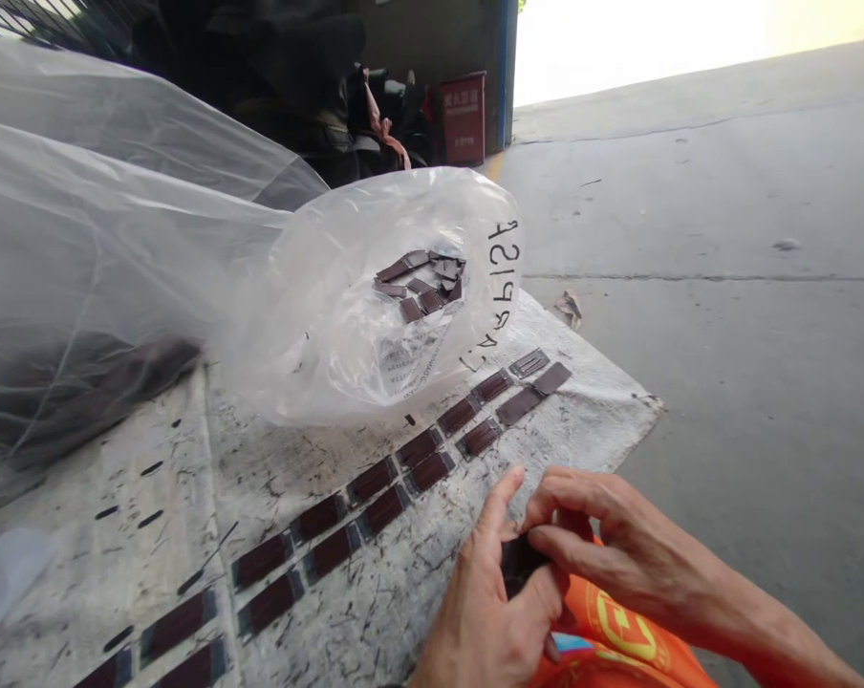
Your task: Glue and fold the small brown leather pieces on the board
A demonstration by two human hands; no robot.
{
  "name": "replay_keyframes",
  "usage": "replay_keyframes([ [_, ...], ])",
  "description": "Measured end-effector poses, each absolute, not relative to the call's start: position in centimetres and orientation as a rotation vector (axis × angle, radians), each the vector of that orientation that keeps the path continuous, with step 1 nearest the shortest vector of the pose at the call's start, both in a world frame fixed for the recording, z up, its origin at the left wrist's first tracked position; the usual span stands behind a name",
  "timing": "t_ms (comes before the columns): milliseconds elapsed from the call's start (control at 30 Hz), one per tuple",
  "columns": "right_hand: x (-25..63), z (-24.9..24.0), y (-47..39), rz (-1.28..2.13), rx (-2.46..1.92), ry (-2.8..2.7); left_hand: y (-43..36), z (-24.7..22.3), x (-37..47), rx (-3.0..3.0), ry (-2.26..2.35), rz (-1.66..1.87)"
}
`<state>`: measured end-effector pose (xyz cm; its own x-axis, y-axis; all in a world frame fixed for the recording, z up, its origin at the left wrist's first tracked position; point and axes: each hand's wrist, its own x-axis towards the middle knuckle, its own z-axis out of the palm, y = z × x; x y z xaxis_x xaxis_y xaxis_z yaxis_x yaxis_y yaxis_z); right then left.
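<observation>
Dark piece (518, 562), held in left hand (495, 597) and right hand (600, 527), bag (324, 287) reading reversed "ARPISA"

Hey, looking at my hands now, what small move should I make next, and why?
I'd probably finish with the dark piece before reaching for another: your left hand and right hand both have fingers on it, while brown pieces lie in two rows on the white sheet.

The bare left hand (486, 602) points upward, index finger (500, 502) extended, thumb (543, 594) bent inward; close beside it, the bare right hand (604, 526) has curled fingers (555, 493), its uncovered forearm (740, 604) slanting lower right.
</observation>
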<state>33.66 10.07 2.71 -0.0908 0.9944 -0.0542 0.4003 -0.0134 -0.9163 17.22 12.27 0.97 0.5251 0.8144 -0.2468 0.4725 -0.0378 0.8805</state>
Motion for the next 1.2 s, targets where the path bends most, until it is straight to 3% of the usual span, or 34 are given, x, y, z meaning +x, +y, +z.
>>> replay_keyframes([
  [133, 34.6, 2.0, 10.5, 1.095, -1.537, -1.527, 13.3, 2.1, 17.4, 1.172, 1.062, 0.311],
  [233, 36.6, 0.2, 11.5, 0.296, -1.695, -1.743, 13.7, 2.2, 17.4, 1.011, 1.095, 0.274],
  [333, 38.7, -1.9, 12.6, -0.07, -1.754, -1.781, 13.7, 2.0, 17.4, 0.992, 1.099, 0.27],
  [667, 39.1, -3.6, 13.2, -0.189, -1.789, -1.972, 14.0, 2.0, 18.1, 0.978, 1.068, 0.155],
  [833, 39.1, -2.5, 12.7, -0.195, -1.74, -1.911, 13.6, 2.0, 18.4, 0.924, 1.063, 0.268],
  [933, 38.4, -0.9, 11.7, 0.088, -1.634, -1.693, 13.6, 2.3, 18.5, 0.915, 1.031, 0.303],
  [1067, 36.9, 1.0, 10.9, 1.011, -1.522, -1.55, 13.5, 2.6, 18.6, 0.939, 1.013, 0.324],
  [1200, 35.7, 1.7, 11.1, 1.271, -1.435, -1.503, 13.5, 2.7, 18.5, 0.984, 1.007, 0.311],
])
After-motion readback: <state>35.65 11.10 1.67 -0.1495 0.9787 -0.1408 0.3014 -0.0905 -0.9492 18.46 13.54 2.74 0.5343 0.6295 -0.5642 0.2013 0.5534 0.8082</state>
